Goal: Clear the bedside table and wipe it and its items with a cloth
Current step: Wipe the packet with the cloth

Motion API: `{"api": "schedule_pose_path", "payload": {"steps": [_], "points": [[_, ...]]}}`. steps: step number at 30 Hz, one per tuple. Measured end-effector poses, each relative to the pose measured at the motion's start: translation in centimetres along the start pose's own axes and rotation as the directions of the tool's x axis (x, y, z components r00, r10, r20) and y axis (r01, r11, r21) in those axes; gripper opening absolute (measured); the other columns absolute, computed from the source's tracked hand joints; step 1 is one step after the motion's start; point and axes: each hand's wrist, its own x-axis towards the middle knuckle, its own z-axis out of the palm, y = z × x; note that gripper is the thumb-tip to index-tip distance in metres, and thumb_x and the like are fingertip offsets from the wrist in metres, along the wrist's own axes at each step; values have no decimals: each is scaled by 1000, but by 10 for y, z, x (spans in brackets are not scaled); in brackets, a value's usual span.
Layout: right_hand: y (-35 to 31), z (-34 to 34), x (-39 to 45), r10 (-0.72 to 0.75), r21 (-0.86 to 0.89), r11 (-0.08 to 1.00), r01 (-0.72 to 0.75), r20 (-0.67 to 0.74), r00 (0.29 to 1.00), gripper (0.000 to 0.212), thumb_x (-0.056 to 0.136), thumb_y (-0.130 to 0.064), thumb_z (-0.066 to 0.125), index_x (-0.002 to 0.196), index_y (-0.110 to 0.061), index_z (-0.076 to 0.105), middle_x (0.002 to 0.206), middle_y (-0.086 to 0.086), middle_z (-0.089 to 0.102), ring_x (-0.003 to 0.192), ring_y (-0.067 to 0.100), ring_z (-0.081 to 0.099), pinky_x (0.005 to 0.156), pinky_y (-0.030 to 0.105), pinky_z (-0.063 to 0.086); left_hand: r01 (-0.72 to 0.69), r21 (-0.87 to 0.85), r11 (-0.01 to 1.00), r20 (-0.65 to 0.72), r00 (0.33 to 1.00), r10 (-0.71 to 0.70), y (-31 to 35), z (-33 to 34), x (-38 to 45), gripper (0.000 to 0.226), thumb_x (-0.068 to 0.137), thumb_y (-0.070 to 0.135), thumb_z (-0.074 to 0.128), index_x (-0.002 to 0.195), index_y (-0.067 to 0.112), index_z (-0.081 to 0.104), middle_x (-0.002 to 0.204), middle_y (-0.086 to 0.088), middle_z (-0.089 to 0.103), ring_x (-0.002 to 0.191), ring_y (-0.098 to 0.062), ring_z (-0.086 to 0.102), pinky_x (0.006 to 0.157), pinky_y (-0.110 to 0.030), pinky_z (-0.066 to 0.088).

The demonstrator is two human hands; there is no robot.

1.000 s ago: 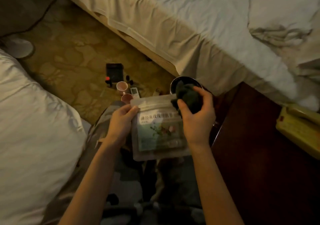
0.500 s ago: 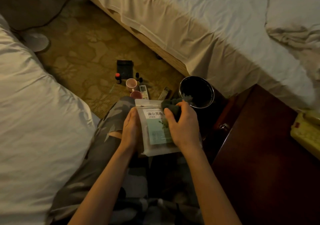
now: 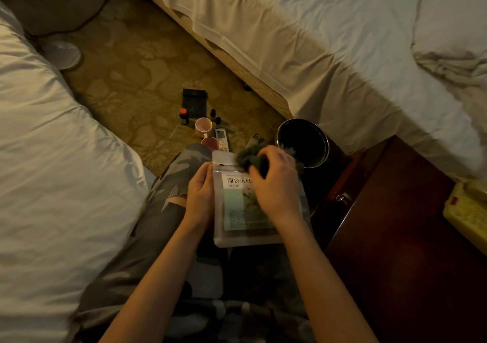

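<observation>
Left hand (image 3: pixel 199 200) gripped pouch (image 3: pixel 237 210) by left edge, over lap. Right hand (image 3: pixel 276 187) clamped dark cloth (image 3: pixel 249 158) against pouch top. Pouch judged light, flexible, slick; side-edge hold suits. Bedside table (image 3: pixel 395 237) at right.

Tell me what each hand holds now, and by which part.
The left hand holds the pouch by its left edge, near the top. The right hand grips a bunched dark cloth, pressed on the pouch's upper part.
</observation>
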Motion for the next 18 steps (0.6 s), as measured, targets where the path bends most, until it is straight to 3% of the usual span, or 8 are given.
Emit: {"api": "schedule_pose_path", "payload": {"steps": [3,5,8,10,13,16,18], "points": [[13,-5,0,164,-6,986,-165,-60,985,25,88,-26,62,109,-16,54,112,3,54,109,22,47,91,38,44,-14,12,1000,29,1000,13,0,5,-2,25,101,11,37,86,13,57,66,11,65,61,1,58,58,-16,48],[8,-3,-2,178,-31,983,-182,-93,980,26,88,-25,62,110,-15,53,112,2,54,110,21,47,90,35,44,-10,-1,1000,35,999,10,1,5,-2,25,101,11,37,86,14,56,64,12,65,60,3,58,57,-14,48],[-21,9,-6,110,74,992,-107,-35,993,24,88,-24,62,109,-21,51,114,-2,53,110,13,46,87,24,43,20,-40,999,85,996,-16,3,5,-3,23,100,10,36,91,14,57,69,12,67,63,1,60,59,-15,48],[-44,20,-11,-15,157,988,10,25,1000,22,88,-22,61,108,-21,51,112,-3,53,109,11,46,91,26,43,58,-92,994,88,995,-49,4,3,-3,23,100,8,36,96,16,58,74,11,69,68,-1,64,61,-17,50],[-56,25,-13,-151,144,979,142,53,987,23,88,-19,60,110,-18,52,114,-1,55,112,13,45,95,30,41,97,-154,983,34,995,-93,6,-2,-4,25,100,5,35,97,15,57,72,9,71,67,-1,66,59,-16,52],[-43,18,-16,-142,121,984,132,74,987,23,89,-20,59,111,-19,51,117,-3,53,115,12,44,93,25,40,104,-94,990,49,994,-100,7,-2,-4,25,99,3,36,97,15,58,77,5,71,71,-3,66,61,-16,52],[-30,15,-29,-164,58,985,160,71,984,25,89,-20,59,113,-18,51,124,-2,52,122,13,41,100,27,39,100,-42,994,34,995,-98,4,-1,-2,26,98,3,37,93,15,60,84,-1,65,75,-7,63,67,-19,51]]}}
